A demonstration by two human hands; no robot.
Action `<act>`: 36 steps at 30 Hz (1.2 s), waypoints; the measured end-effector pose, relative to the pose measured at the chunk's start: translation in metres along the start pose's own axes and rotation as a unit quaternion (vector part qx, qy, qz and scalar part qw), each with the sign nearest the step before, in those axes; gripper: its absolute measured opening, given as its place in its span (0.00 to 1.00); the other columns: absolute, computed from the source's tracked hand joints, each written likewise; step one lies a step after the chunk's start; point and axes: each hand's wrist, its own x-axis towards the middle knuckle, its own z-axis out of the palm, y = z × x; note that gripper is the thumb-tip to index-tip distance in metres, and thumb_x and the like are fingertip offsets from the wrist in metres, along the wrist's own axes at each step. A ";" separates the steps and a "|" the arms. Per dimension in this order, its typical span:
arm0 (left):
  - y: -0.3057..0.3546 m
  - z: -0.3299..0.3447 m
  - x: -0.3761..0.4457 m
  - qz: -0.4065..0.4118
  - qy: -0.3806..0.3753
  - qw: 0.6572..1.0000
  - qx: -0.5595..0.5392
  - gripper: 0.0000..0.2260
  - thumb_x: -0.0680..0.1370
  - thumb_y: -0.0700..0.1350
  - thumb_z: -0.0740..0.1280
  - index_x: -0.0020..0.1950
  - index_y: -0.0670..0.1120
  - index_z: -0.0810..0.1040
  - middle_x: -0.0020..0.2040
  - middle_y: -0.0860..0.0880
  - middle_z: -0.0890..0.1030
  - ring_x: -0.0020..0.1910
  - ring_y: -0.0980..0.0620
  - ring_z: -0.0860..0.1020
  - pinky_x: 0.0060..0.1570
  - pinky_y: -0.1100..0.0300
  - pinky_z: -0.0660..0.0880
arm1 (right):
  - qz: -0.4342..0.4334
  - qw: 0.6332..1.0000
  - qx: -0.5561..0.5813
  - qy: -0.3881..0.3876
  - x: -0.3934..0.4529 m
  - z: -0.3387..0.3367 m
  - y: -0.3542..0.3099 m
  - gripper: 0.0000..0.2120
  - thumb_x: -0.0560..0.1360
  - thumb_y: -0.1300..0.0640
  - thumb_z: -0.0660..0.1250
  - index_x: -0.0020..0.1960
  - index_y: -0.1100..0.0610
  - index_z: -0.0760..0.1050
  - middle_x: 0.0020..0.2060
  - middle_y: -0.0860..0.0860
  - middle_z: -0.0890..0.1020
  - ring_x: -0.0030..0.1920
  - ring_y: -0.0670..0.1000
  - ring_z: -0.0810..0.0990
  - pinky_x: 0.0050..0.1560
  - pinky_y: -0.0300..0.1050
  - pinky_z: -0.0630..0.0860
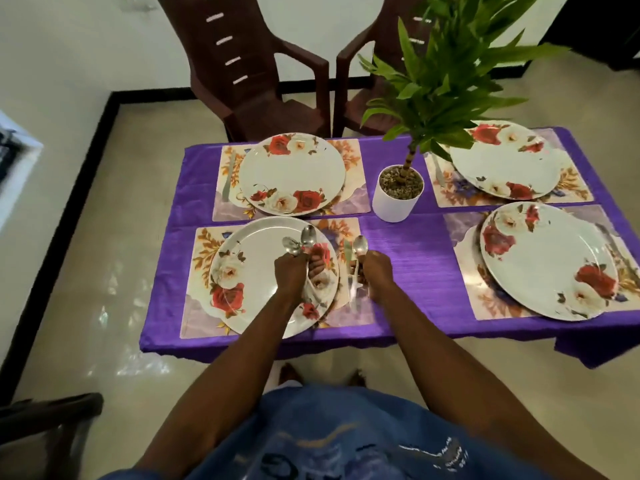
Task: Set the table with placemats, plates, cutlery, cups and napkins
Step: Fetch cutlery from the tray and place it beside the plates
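Observation:
Several floral placemats, each with a rose-patterned plate, lie on the purple tablecloth (pixel 408 271). Over the near-left plate (pixel 259 271) my left hand (pixel 291 271) grips a bunch of spoons (pixel 301 242), bowls pointing away from me. My right hand (pixel 375 270) holds a single spoon (pixel 360 244) upright above the right edge of the near-left placemat (pixel 349 317), just right of that plate. A knife (pixel 229 174) lies on the left side of the far-left placemat beside the far-left plate (pixel 292 173). Two more plates sit at far right (pixel 505 161) and near right (pixel 547 261).
A white pot (pixel 396 199) with a tall green plant stands in the table's middle; its leaves overhang the far-right setting. Two brown plastic chairs (pixel 256 67) stand behind the table. Another chair's arm (pixel 45 417) shows at bottom left. Glossy tiled floor surrounds the table.

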 end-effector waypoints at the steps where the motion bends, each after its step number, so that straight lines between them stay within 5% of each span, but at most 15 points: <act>1: 0.000 -0.003 0.000 -0.004 0.012 1.000 -0.006 0.08 0.74 0.40 0.72 0.43 0.34 0.83 0.41 0.35 0.84 0.38 0.40 0.83 0.46 0.46 0.81 | 0.004 1.000 -0.012 -0.002 0.002 -0.003 0.000 0.08 0.76 0.66 0.60 0.42 0.60 0.76 0.32 0.55 0.81 0.26 0.50 0.75 0.25 0.37 0.67; 7: -0.011 -0.016 0.000 -0.003 0.025 0.999 -0.042 0.07 0.76 0.36 0.68 0.48 0.30 0.80 0.40 0.33 0.82 0.37 0.41 0.83 0.42 0.52 0.83 | 0.033 0.996 -0.084 -0.017 0.020 -0.007 0.006 0.10 0.77 0.65 0.59 0.37 0.61 0.72 0.28 0.56 0.75 0.20 0.49 0.73 0.27 0.40 0.68; 12: -0.016 -0.025 0.009 -0.002 0.026 1.000 -0.011 0.07 0.76 0.36 0.68 0.47 0.32 0.81 0.41 0.34 0.84 0.40 0.39 0.84 0.45 0.50 0.83 | 0.014 0.981 -0.161 0.111 0.022 0.000 0.017 0.04 0.74 0.62 0.66 0.44 0.63 0.76 0.42 0.60 0.82 0.43 0.62 0.84 0.39 0.51 0.79; 18: -0.014 -0.032 0.014 0.009 0.022 1.000 0.016 0.06 0.77 0.39 0.68 0.48 0.36 0.82 0.42 0.38 0.85 0.42 0.41 0.85 0.46 0.51 0.83 | 0.031 0.966 -0.221 0.126 0.017 0.004 0.015 0.14 0.78 0.60 0.66 0.60 0.66 0.76 0.56 0.60 0.81 0.55 0.61 0.81 0.43 0.44 0.72; 27: -0.018 -0.043 0.019 0.007 0.020 1.000 0.014 0.08 0.79 0.39 0.66 0.51 0.35 0.81 0.42 0.38 0.85 0.40 0.43 0.85 0.45 0.52 0.83 | -0.024 0.959 -0.248 0.137 0.031 0.000 0.018 0.08 0.72 0.61 0.72 0.50 0.63 0.78 0.49 0.60 0.83 0.49 0.61 0.82 0.48 0.52 0.80; 36: -0.022 -0.047 0.021 0.005 0.022 1.000 0.020 0.08 0.78 0.40 0.68 0.53 0.36 0.81 0.42 0.39 0.85 0.42 0.42 0.85 0.48 0.50 0.82 | -0.041 0.957 -0.265 0.108 0.038 -0.002 0.021 0.13 0.73 0.55 0.74 0.51 0.63 0.79 0.48 0.59 0.83 0.49 0.59 0.82 0.41 0.45 0.71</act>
